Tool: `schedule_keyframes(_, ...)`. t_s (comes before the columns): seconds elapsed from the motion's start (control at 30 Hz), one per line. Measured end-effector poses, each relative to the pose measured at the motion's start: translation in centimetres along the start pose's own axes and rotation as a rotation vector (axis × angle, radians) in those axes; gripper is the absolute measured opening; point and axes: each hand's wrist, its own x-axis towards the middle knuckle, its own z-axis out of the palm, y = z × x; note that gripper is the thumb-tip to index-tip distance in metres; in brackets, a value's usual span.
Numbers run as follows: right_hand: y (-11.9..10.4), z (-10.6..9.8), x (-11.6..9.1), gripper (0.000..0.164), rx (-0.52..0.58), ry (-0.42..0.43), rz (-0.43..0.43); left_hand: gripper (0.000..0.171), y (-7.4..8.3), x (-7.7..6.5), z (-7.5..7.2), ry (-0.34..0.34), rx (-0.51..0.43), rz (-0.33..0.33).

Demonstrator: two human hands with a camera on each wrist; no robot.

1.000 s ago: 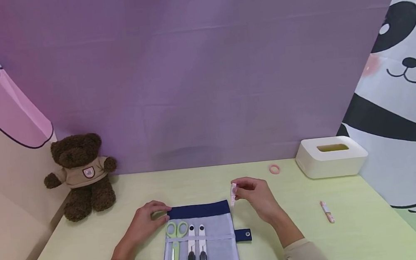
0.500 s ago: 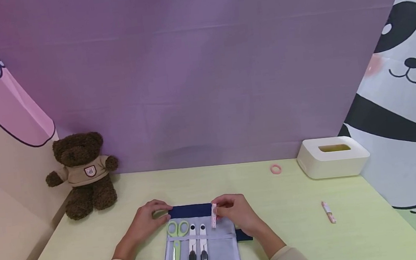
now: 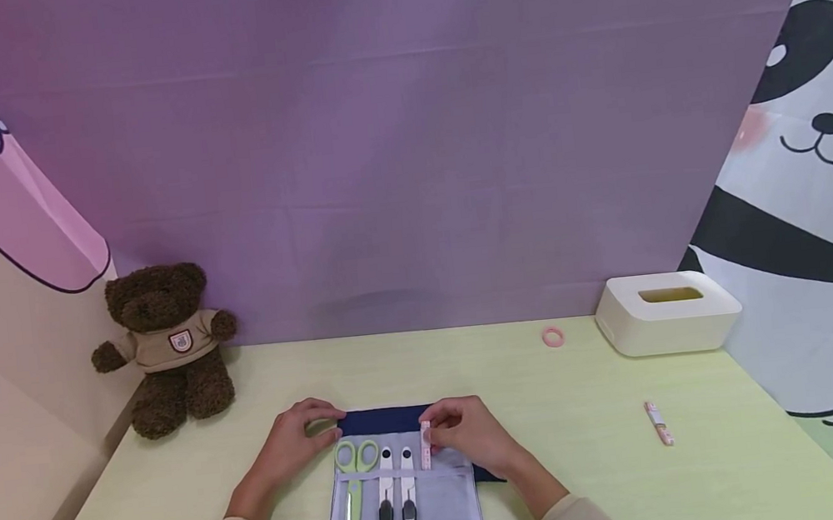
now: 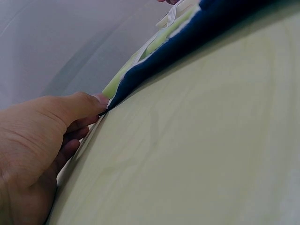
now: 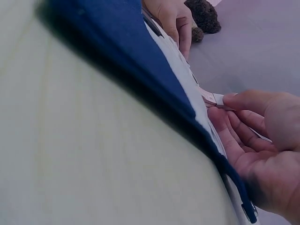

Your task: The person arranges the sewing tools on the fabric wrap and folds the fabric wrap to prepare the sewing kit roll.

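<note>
A navy roll-up tool pouch (image 3: 450,499) lies unfolded, its grey inside facing up. Tucked under its elastic band are green scissors (image 3: 354,490) and two slim white-and-black tools (image 3: 409,512) whose kind is unclear. My left hand (image 3: 295,445) grips the pouch's far left corner, with the thumb on top and the other fingers mostly hidden below. Between thumb and fingertips, my right hand (image 3: 471,435) pinches a slim pink-and-white strip-shaped item (image 3: 426,457), right of the tools. Its lower end meets the band; I cannot tell whether it is under it. Small marks show on it.
On the table's right lies another slim pink-and-white piece (image 3: 659,423). A pink ring (image 3: 553,337) rests near the back edge beside a white tissue box (image 3: 667,328). At back left sits a brown teddy bear (image 3: 169,351). The pouch's snap strap (image 3: 488,476) sticks out rightward.
My right hand has moved left from beyond the pouch's right edge, then slightly down, bringing the pink-and-white item over the pouch to the elastic band. The left hand has stayed at the corner.
</note>
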Motion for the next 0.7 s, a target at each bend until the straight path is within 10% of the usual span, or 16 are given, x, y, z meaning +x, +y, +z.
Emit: schedule_keyframes(0.7,0.07,0.02,-0.14,0.023,-0.06,-0.02,0.032,0.023,0.63,-0.27,-0.23,-0.003,0.006,-0.01)
